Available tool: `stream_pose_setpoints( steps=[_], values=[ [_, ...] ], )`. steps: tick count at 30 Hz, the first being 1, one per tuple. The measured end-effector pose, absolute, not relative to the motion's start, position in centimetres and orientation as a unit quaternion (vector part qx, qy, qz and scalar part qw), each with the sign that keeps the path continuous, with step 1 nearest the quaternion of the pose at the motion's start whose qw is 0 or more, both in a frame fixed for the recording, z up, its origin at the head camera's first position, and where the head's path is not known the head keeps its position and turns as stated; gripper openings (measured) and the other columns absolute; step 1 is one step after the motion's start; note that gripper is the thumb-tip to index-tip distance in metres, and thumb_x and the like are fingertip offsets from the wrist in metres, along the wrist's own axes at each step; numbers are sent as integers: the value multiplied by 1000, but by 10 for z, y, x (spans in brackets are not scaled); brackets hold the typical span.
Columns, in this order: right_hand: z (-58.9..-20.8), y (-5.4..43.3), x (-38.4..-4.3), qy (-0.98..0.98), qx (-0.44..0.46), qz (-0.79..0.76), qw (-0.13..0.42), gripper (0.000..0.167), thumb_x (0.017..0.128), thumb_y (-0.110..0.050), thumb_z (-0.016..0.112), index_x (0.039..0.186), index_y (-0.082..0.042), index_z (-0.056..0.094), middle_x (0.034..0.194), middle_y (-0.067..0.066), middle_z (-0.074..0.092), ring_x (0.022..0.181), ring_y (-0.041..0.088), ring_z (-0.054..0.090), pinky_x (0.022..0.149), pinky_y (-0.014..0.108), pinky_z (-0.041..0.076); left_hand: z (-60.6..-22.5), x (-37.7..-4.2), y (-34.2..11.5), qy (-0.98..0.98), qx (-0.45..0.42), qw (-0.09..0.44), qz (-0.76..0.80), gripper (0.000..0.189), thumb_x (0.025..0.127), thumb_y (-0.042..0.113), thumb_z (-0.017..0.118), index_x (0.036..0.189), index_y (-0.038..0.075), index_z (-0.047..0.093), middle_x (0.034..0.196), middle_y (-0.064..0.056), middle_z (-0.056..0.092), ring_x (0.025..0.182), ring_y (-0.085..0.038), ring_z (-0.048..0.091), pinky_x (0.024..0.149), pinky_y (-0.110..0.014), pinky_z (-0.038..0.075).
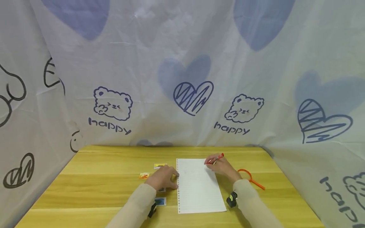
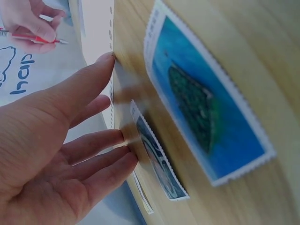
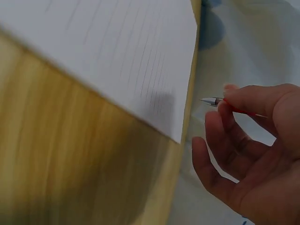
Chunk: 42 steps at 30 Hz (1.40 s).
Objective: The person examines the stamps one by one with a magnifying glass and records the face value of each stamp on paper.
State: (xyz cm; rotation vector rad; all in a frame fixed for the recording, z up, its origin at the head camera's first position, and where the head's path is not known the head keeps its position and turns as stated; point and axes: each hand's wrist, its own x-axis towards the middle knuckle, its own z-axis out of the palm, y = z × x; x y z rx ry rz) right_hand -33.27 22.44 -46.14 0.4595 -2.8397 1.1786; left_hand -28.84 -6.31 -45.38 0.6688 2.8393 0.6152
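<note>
A sheet of lined white paper (image 1: 196, 193), with a row of punched holes down its left side, lies on the wooden table. My left hand (image 1: 162, 178) rests at that edge, its fingers loosely extended and holding nothing. In the left wrist view, a blue stamp-like card (image 2: 225, 136) with a green island lies beside the hand. A darker one (image 2: 161, 164) is close to the fingertips. My right hand (image 1: 220, 166) pinches a red pen (image 1: 219, 156) over the paper's upper right corner. The pen's metal tip (image 3: 211, 101) points out, apart from the paper in the right wrist view.
A yellow card (image 1: 160, 165) and an orange-and-yellow card (image 1: 144, 175) lie left of the paper. An orange-red magnifying glass (image 1: 258, 184) lies right of the right hand. White cloth (image 1: 171, 126) printed with hearts and bears hangs behind the table (image 1: 85, 190).
</note>
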Motion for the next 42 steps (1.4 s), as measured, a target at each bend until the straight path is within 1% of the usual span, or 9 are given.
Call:
stream_pose_setpoints(
  steps=[4,8,14,20,25,30,34,40,42],
  values=[
    [-458,239,-327,-915,257,301,82,7,89,4,68,91,-1,73,92,12,76,82,20,66,70,26,54,-455,-290,-63,951,226,78,197,45,81,23,89,122,8,76,133,-10,71,125,-32,63,107,-48,52],
    [-456,249,-326,-923,290,214,133,19,83,10,65,92,-1,77,89,10,77,81,22,68,76,35,58,-455,-290,-63,950,231,74,197,45,81,24,89,122,8,76,132,-10,72,126,-32,63,108,-49,51],
    [-458,259,-322,-958,219,157,97,28,80,12,69,99,-7,80,92,3,75,88,20,67,85,44,59,-457,-290,-65,948,230,74,205,45,81,23,89,121,8,76,132,-10,72,128,-34,62,111,-50,49],
    [-460,265,-319,-965,209,131,87,25,82,8,75,101,-7,80,91,3,71,86,20,64,82,44,59,-456,-291,-65,949,236,69,199,45,81,24,89,121,8,76,131,-9,73,118,-28,66,108,-48,51],
    [-463,270,-318,-968,210,117,78,27,81,9,75,101,-7,80,94,5,73,88,22,66,82,44,59,-457,-291,-66,948,231,74,204,45,82,23,89,122,8,76,132,-10,72,125,-32,63,112,-50,48],
    [-468,277,-318,-970,208,100,79,29,78,11,73,98,-10,80,95,5,74,88,23,68,77,44,59,-459,-291,-66,950,235,72,195,45,83,25,88,123,9,75,132,-8,72,127,-32,63,111,-49,50],
    [-469,279,-316,-972,205,91,75,33,76,14,71,95,-12,80,94,4,74,86,22,67,72,41,57,-459,-291,-64,953,232,68,185,45,82,26,88,122,10,76,132,-7,72,122,-29,65,107,-47,52],
    [-470,280,-315,-971,212,80,74,33,74,16,67,87,-12,77,90,4,73,82,22,65,69,40,54,-459,-292,-63,951,235,72,187,45,82,26,88,123,10,76,132,-7,72,106,-21,65,106,-45,52],
    [-471,280,-316,-970,215,75,78,32,74,16,67,84,-13,75,88,3,72,81,21,65,68,40,54,-459,-291,-64,951,236,72,188,45,82,26,88,123,10,76,132,-7,72,108,-22,65,106,-46,52]
  ],
)
